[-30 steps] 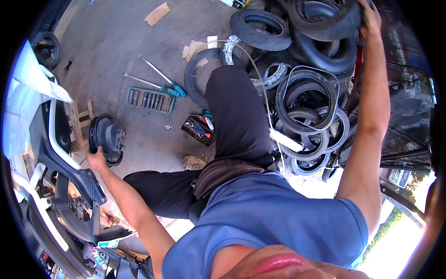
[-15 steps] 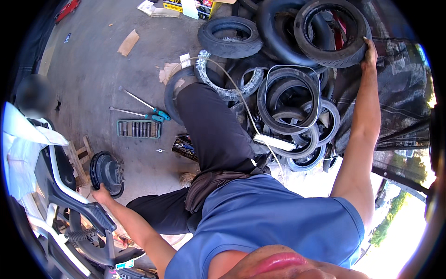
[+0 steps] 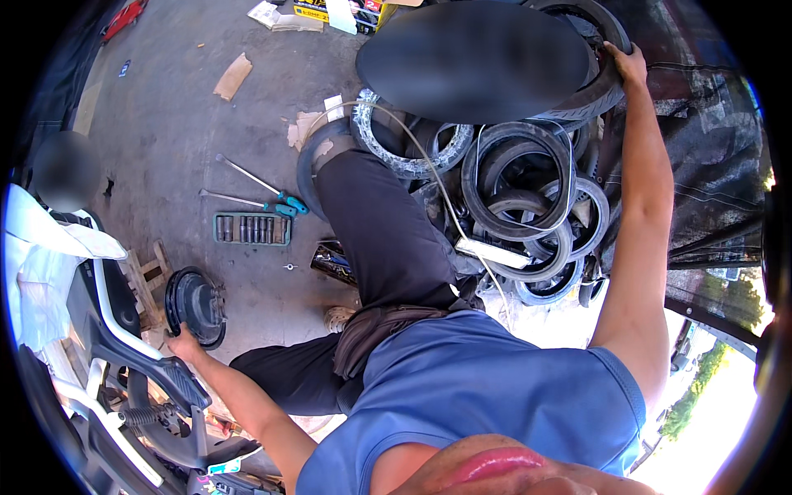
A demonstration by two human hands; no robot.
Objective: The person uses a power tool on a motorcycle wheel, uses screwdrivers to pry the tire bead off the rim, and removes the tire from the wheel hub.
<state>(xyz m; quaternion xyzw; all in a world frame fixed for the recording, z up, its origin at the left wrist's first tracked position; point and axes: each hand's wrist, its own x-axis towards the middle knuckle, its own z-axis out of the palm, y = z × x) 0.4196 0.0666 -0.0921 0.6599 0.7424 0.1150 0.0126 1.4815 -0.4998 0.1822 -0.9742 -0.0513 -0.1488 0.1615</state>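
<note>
With my left hand [image 3: 183,343] I grip the lower edge of a black wheel rim [image 3: 198,309], beside the motor scooter at the left. Up at the far right my right hand [image 3: 627,63] is closed on the edge of a black tyre [image 3: 609,91] on top of the tyre pile. Its fingers curl over the inner edge. A dark blurred oval hides most of that tyre's left side and the tyres around it. Below it lie more loose tyres [image 3: 478,190] and a tyre with a silvery, shiny wrapping [image 3: 363,124].
Two long screwdrivers with teal handles [image 3: 289,202] and a socket tray [image 3: 252,229] lie on the concrete floor. A toolbox [image 3: 332,262] stands by my leg. The scooter [image 3: 153,363] fills the lower left. A thin hose [image 3: 437,177] arcs over the pile; a dark tarp [image 3: 685,157] hangs right.
My right hand has moved a little left and up, its fingers now hooked over the tyre's inner edge. The left hand keeps its hold on the rim. A blurred patch now covers several tyres.
</note>
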